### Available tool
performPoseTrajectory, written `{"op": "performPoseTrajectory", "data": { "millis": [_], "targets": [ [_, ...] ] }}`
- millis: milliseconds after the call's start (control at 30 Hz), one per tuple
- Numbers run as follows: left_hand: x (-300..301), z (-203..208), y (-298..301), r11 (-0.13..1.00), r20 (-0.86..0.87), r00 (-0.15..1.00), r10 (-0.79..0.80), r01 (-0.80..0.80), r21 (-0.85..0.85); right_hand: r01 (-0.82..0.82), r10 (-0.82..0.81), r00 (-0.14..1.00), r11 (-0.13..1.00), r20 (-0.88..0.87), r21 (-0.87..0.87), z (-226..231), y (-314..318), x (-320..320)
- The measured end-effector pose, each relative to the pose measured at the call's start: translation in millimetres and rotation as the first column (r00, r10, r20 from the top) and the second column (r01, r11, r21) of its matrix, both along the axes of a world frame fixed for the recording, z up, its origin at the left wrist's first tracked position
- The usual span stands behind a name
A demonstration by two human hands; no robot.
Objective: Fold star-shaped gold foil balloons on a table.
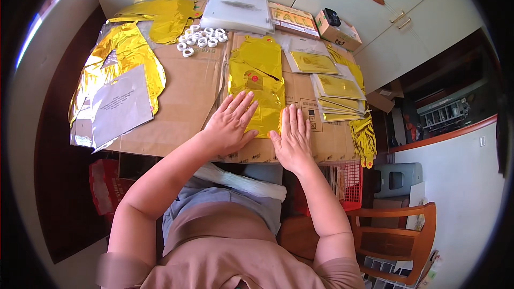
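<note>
A shiny gold foil balloon [262, 59], flat and folded into a long strip, lies on the cardboard in front of me. My left hand [231, 126] rests flat on its lower left side, fingers stretched out. Along the lower right edge of the foil, my right hand [293, 138] lies palm down with its fingers straight and close together. Neither hand grips anything. A small red mark shows on the foil just above my left fingertips.
Cardboard [182, 93] covers the table. At left lie loose gold foil [144, 77] and a grey printed sheet [122, 108]. White rings [202, 42], a stack of clear plastic bags [235, 10] and boxes stand behind. Bagged gold foil packets [337, 86] are stacked at right. A wooden chair [428, 235] stands lower right.
</note>
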State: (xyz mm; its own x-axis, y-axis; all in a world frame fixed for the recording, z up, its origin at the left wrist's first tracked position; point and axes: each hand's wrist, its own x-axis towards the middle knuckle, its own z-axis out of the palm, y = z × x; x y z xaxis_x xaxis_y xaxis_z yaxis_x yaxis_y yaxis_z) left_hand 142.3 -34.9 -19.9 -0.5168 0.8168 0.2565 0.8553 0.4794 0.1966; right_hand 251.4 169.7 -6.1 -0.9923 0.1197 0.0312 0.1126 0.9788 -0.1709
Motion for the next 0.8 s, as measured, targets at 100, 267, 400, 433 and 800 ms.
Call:
{"op": "performPoseTrajectory", "data": {
  "millis": [100,267,400,433,800],
  "targets": [
    [0.1,1.6,-1.2,1.000,-0.013,1.000,0.010,-0.011,-0.014,-0.002,0.002,1.000,1.000,-0.007,0.003,-1.0,-0.1,-0.5],
    [-1.0,17.0,-18.3,0.993,0.018,0.995,-0.099,0.098,0.058,-0.002,0.002,1.000,1.000,-0.017,0.016,-1.9,2.9,2.6],
    [13.9,28.5,-49.4,0.974,0.040,0.973,-0.228,0.228,0.002,-0.021,0.021,1.000,1.000,-0.016,0.016,6.4,-2.8,24.3],
    [22.3,30.8,-55.2,0.971,0.089,0.967,-0.239,0.240,-0.004,-0.035,0.036,0.999,0.999,-0.019,0.016,5.8,-4.2,33.2],
    [50.0,9.7,-75.6,0.929,-0.169,0.929,-0.329,0.350,0.117,-0.280,0.325,0.918,0.937,-0.229,0.206,8.8,6.2,84.9]
  ]
}}
